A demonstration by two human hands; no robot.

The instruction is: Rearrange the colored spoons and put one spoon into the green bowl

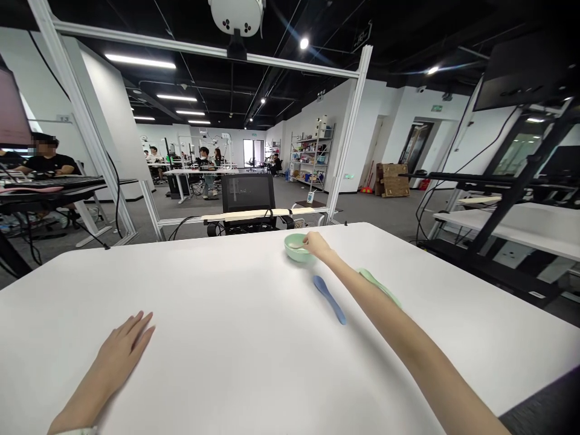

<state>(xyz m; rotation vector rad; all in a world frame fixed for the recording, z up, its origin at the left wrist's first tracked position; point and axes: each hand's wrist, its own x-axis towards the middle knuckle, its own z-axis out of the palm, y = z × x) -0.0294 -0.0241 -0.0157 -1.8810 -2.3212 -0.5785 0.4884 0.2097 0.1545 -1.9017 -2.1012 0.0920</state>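
Observation:
A green bowl [299, 252] stands near the far edge of the white table. My right hand [317, 244] is at the bowl's right rim, fingers pinched on a pale spoon [296, 246] whose head is inside the bowl; most of its handle is hidden by my fingers. Closer to me lies a blue spoon [330, 300], slanting across the tabletop. Partly behind my right forearm is a light green spoon [379, 286]. On the left, my left hand [124, 344] rests palm down with fingers stretched out, holding nothing.
The white table [203, 338] fills the foreground. A metal frame [347, 133] rises beyond its far edge, with a black mesh chair [248, 193] behind. Monitor stands flank both sides. People sit at desks in the background, one person [49, 160] at far left.

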